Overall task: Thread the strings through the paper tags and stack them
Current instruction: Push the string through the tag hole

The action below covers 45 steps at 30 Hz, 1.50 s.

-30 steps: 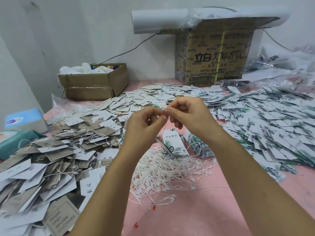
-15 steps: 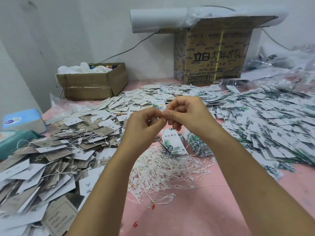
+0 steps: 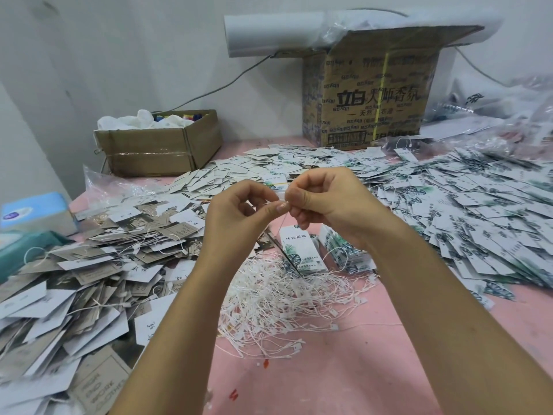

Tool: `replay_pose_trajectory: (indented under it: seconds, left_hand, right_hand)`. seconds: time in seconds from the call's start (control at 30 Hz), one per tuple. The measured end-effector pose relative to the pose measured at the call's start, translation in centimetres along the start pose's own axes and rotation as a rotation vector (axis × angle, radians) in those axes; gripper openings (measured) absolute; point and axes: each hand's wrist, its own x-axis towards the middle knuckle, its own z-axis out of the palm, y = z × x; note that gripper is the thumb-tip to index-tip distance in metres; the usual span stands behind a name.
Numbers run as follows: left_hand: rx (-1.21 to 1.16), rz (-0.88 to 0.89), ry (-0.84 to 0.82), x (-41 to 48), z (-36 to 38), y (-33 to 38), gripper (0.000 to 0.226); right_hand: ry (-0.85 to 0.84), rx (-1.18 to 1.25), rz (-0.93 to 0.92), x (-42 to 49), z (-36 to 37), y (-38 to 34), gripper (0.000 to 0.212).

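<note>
Head view, and I see the left hand [image 3: 239,215] and right hand [image 3: 332,205] still raised together over the pink tabletop [image 3: 374,372]. The fingertips meet as they did half a second ago and have barely shifted. Both hands are curled, with each thumb and forefinger pinching the same thin white string [image 3: 284,220]. That string trails down toward a leaf-print tag [image 3: 302,250], though I cannot tell whether the tag hangs from it or lies on the heap. Under the wrists sits the tangled pile of strings [image 3: 284,298], unchanged. Grey-brown tags [image 3: 104,265] spread to the left, leaf tags [image 3: 466,217] to the right.
</note>
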Motion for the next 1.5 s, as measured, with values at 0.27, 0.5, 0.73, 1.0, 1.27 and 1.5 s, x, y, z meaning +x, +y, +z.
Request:
replay_pose_trajectory:
  seconds: [0.27,0.5,0.73,1.0,1.27,1.5]
  left_hand:
    - [0.120,-0.022,0.037,0.0,0.3,-0.8,0.033]
    - [0.163,-0.020,0.002,-0.1,0.5,-0.9,0.048]
    - [0.477,0.074,-0.207,-0.4,0.6,-0.7,0.061]
    - [0.503,0.103,-0.270,-0.5,0.5,-0.2,0.060]
    - [0.419,0.099,-0.302,0.0,-0.1,-1.1,0.060]
    - [0.270,0.040,-0.225,0.1,-0.2,-1.5,0.058]
  right_hand:
    - [-0.046,-0.222,0.044,-0.2,0.3,-0.3,0.018]
    - [0.091,-0.259,-0.081,0.0,0.9,-0.5,0.023]
    - [0.204,-0.105,-0.203,0.2,1.0,-0.4,0.014]
    - [0.137,-0.006,-0.279,0.1,0.9,-0.5,0.013]
    - [0.335,-0.367,-0.245,0.5,-0.6,0.6,0.023]
    - [0.002,-0.645,0.189,0.3,-2.5,2.0,0.023]
